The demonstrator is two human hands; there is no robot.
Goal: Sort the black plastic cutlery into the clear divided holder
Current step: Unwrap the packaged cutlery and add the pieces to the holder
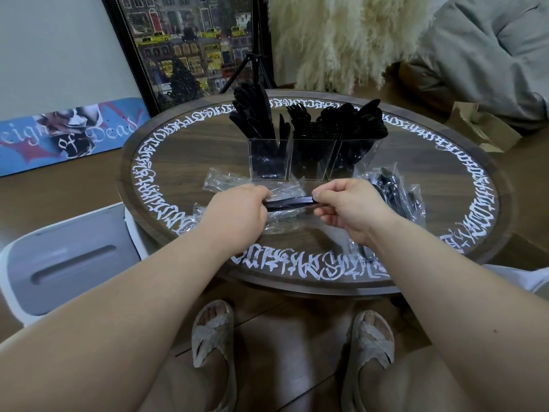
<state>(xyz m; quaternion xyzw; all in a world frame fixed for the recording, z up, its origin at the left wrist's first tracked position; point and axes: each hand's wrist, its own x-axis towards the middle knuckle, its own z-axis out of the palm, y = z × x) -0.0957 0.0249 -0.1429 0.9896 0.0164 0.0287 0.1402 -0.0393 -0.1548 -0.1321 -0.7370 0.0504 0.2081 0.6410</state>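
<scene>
Both hands (292, 208) pinch a slim, glossy black cutlery bundle (289, 201)

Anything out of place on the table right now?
Nothing spilled. Empty clear wrappers lie loose in front of the clear divided holder, and a bag of unsorted cutlery sits beside the right hand.

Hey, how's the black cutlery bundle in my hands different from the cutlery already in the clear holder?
The bundle lies roughly level between the left hand and right hand, while the sorted cutlery stands upright in the clear divided holder. The bundle is one tight stack; the sorted cutlery is split across three compartments. The bundle is held above the table; the holder rests on it. Both are black plastic.
</scene>
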